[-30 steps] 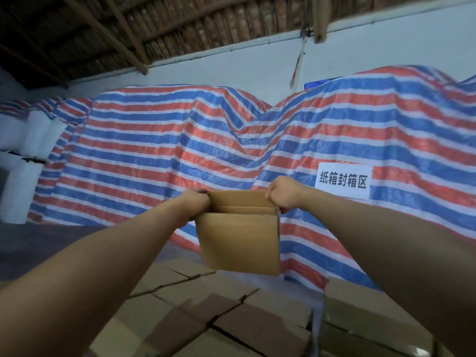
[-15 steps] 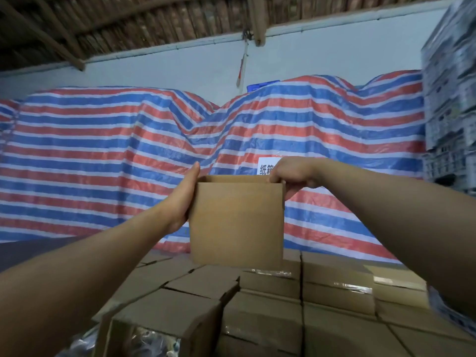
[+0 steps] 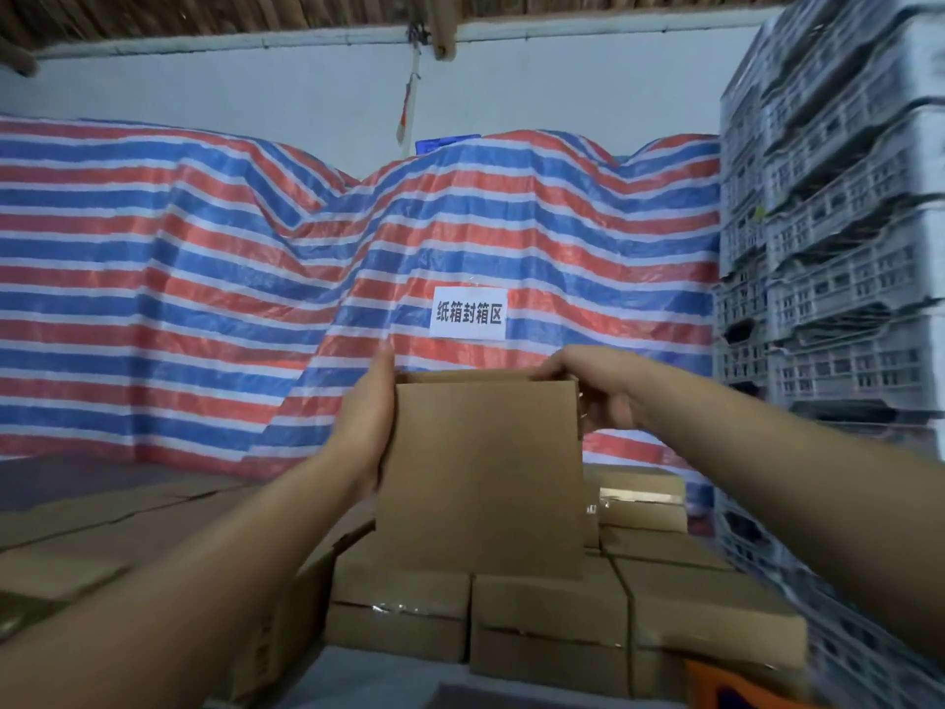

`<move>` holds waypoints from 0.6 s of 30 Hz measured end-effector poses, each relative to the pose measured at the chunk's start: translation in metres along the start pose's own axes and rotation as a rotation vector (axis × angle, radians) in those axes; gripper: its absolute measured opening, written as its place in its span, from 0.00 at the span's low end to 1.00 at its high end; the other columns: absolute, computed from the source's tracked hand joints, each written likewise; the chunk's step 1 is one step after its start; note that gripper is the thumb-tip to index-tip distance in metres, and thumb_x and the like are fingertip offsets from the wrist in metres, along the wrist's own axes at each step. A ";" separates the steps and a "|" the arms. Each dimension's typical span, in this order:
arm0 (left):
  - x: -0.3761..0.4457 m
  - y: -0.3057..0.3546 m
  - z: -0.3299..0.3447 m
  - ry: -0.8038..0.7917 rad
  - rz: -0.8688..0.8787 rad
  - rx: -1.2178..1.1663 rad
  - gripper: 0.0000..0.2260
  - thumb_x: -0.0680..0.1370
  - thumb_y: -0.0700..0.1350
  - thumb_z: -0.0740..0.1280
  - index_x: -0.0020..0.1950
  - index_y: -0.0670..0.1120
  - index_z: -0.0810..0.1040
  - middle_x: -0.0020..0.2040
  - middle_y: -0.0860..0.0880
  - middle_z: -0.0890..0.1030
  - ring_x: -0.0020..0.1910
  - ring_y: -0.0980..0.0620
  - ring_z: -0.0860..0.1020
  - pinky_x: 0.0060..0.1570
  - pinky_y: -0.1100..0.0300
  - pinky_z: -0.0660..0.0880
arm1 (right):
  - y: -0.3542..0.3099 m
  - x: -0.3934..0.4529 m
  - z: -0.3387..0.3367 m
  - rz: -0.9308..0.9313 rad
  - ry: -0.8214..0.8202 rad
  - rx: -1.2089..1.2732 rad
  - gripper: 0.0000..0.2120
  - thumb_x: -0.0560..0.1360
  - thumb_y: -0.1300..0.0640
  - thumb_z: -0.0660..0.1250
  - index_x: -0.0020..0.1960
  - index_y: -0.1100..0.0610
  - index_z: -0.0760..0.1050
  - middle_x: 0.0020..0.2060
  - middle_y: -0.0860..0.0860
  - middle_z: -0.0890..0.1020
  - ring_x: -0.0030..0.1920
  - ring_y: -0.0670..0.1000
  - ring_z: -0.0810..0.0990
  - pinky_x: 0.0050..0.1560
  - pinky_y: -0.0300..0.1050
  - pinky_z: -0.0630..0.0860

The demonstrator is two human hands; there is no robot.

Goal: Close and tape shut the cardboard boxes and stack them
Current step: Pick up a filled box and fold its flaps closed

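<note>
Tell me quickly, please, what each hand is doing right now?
Left hand: open, flat against the box.
Right hand: gripping the box's top corner.

cardboard box [image 3: 480, 478] held upright at centre, above taped boxes [image 3: 549, 631] | left hand [image 3: 365, 427] flat on its 9 o'clock side | right hand [image 3: 595, 388] gripping its 1 o'clock top corner | striped tarp [image 3: 204, 278] with white sign [image 3: 468, 313] at 12 o'clock | grey crates [image 3: 838, 237] at 2 o'clock

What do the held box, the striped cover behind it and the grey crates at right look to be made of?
Held box: plain brown cardboard, matte, thin folded wall edges. Striped cover: likely woven plastic tarpaulin, slight sheen, draped creases. Grey crates: probably moulded plastic, lattice walls; blurred.
</note>
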State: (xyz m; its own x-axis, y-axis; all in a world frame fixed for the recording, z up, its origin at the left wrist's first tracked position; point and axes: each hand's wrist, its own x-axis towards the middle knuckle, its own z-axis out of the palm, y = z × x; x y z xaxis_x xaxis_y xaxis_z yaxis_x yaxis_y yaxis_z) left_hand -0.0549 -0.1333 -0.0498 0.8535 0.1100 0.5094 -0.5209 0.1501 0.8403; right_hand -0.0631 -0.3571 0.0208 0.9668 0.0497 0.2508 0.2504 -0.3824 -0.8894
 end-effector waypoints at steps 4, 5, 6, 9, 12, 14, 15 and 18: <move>-0.014 -0.031 0.013 0.014 -0.057 0.011 0.25 0.79 0.66 0.52 0.51 0.53 0.84 0.46 0.49 0.86 0.48 0.49 0.84 0.51 0.51 0.78 | 0.052 -0.013 0.006 0.083 0.062 0.309 0.12 0.75 0.58 0.65 0.33 0.56 0.71 0.22 0.49 0.73 0.20 0.47 0.71 0.23 0.36 0.69; -0.018 -0.039 0.016 0.016 -0.080 0.017 0.25 0.79 0.66 0.52 0.51 0.52 0.84 0.46 0.48 0.86 0.48 0.48 0.84 0.52 0.50 0.78 | 0.064 -0.015 0.011 0.103 0.063 0.376 0.09 0.75 0.57 0.65 0.36 0.57 0.73 0.25 0.50 0.75 0.23 0.49 0.73 0.27 0.38 0.70; -0.022 -0.048 0.017 0.013 -0.097 0.022 0.25 0.80 0.65 0.52 0.51 0.52 0.83 0.46 0.48 0.86 0.49 0.47 0.84 0.54 0.49 0.78 | 0.075 -0.018 0.015 0.116 0.060 0.430 0.07 0.74 0.56 0.64 0.40 0.58 0.75 0.28 0.52 0.77 0.26 0.50 0.75 0.31 0.41 0.72; -0.034 -0.071 0.016 0.011 -0.129 0.049 0.25 0.80 0.65 0.52 0.57 0.51 0.81 0.53 0.46 0.84 0.54 0.46 0.81 0.62 0.43 0.74 | 0.107 -0.022 0.029 0.156 0.075 0.533 0.09 0.74 0.55 0.64 0.46 0.61 0.77 0.29 0.55 0.81 0.26 0.53 0.80 0.31 0.42 0.77; -0.041 -0.095 0.012 -0.007 -0.155 0.079 0.24 0.80 0.66 0.51 0.58 0.54 0.80 0.51 0.48 0.84 0.53 0.48 0.81 0.59 0.46 0.75 | 0.136 -0.026 0.038 0.206 0.097 0.570 0.13 0.74 0.53 0.66 0.53 0.61 0.77 0.33 0.57 0.85 0.29 0.54 0.84 0.36 0.44 0.78; -0.046 -0.111 0.011 -0.018 -0.186 0.082 0.21 0.80 0.66 0.52 0.52 0.57 0.81 0.46 0.51 0.86 0.49 0.51 0.83 0.51 0.50 0.76 | 0.154 -0.029 0.043 0.218 0.111 0.598 0.15 0.74 0.52 0.67 0.56 0.60 0.76 0.36 0.58 0.86 0.36 0.56 0.85 0.40 0.47 0.78; -0.049 -0.116 0.011 -0.016 -0.189 0.092 0.21 0.80 0.65 0.53 0.48 0.58 0.83 0.43 0.53 0.86 0.44 0.54 0.84 0.47 0.52 0.76 | 0.163 -0.029 0.045 0.223 0.122 0.609 0.16 0.74 0.52 0.68 0.57 0.60 0.76 0.38 0.59 0.86 0.40 0.58 0.85 0.43 0.49 0.79; -0.049 -0.132 0.015 -0.007 -0.181 0.088 0.22 0.81 0.63 0.54 0.43 0.55 0.83 0.38 0.56 0.85 0.36 0.61 0.82 0.40 0.57 0.72 | 0.177 -0.031 0.048 0.241 0.152 0.622 0.18 0.74 0.52 0.69 0.60 0.60 0.75 0.41 0.60 0.86 0.43 0.58 0.84 0.43 0.49 0.78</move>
State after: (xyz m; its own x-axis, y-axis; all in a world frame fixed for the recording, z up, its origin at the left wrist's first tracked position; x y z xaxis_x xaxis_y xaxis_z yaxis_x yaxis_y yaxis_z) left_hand -0.0280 -0.1731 -0.1832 0.9333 0.0819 0.3497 -0.3559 0.0800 0.9311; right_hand -0.0459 -0.3823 -0.1629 0.9926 -0.1177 0.0285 0.0560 0.2366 -0.9700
